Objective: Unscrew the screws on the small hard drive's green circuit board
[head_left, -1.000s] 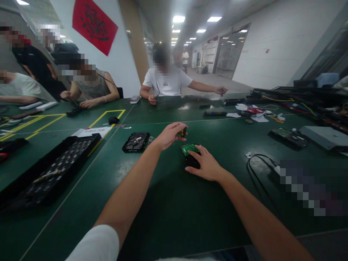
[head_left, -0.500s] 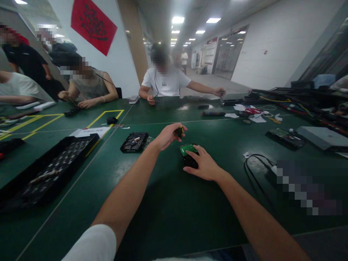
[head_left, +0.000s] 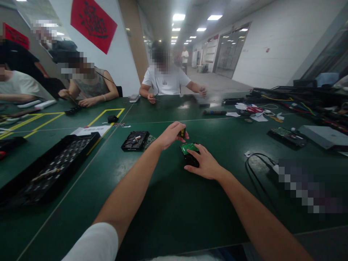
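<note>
Beside my right hand's fingertips lies a black hard drive with a green circuit board facing up, flat on the table. My right hand grips it from the right, thumb at the near side and fingers over the board. My left hand is closed around a stubby black-and-yellow tool handle, held just above and beyond the drive's far left end. Whether the tool's tip touches the drive cannot be made out.
To the left sit another black drive, a loose circuit board and a long black tray. On the right are a cable, a third drive and a grey box. Co-workers sit across the green table.
My left hand has turned slightly, bringing the tool handle more upright and a little to the right. The right hand keeps its hold. The person opposite has drawn one arm inward.
</note>
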Action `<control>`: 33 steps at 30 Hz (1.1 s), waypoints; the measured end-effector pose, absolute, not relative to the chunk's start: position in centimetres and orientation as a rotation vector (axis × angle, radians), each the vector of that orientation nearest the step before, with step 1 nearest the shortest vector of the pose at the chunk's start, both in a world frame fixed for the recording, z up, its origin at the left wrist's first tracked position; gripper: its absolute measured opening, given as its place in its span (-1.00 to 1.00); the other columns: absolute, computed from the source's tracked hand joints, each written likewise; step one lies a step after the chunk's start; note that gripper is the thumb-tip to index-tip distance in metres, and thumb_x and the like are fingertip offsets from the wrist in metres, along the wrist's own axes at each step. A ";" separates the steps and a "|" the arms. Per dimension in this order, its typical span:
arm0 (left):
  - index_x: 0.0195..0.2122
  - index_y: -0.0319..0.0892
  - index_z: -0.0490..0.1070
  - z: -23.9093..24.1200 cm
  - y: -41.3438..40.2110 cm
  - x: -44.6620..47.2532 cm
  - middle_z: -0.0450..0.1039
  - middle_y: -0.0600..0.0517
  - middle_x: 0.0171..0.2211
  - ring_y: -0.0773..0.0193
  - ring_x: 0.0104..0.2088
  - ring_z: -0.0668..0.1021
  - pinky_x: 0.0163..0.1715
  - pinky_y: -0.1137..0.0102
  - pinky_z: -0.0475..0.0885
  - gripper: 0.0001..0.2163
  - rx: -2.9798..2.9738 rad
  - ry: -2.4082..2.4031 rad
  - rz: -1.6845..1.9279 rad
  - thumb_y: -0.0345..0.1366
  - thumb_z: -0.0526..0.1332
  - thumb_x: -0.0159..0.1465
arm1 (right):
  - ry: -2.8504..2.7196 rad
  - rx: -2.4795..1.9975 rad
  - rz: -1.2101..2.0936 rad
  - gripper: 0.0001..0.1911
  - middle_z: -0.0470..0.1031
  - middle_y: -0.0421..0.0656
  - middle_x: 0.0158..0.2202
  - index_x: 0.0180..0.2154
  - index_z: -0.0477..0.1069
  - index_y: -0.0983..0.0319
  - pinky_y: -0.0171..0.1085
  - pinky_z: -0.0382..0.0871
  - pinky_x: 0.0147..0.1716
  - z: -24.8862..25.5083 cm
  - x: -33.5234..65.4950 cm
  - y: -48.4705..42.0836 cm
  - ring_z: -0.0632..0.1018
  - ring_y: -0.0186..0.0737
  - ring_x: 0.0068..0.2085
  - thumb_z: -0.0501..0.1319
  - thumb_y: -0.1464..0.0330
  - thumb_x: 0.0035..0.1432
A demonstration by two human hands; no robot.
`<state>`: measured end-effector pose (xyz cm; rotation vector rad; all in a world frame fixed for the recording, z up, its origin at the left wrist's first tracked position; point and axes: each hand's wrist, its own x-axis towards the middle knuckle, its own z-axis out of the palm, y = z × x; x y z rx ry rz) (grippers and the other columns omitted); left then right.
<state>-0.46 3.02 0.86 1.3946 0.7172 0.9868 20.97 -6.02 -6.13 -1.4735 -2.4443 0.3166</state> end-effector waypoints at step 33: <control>-0.16 -0.26 0.55 0.6 3.8 -1.0 0.51 -0.10 -0.29 0.18 -0.24 0.58 -0.35 0.35 0.56 -0.64 1.323 0.682 1.026 -0.03 0.23 0.33 | -2.442 -1.502 0.338 0.02 -0.03 0.02 0.50 0.43 0.15 0.06 0.29 0.00 0.39 -6.0 20.9 -6.1 0.00 0.37 0.48 0.06 -0.37 0.14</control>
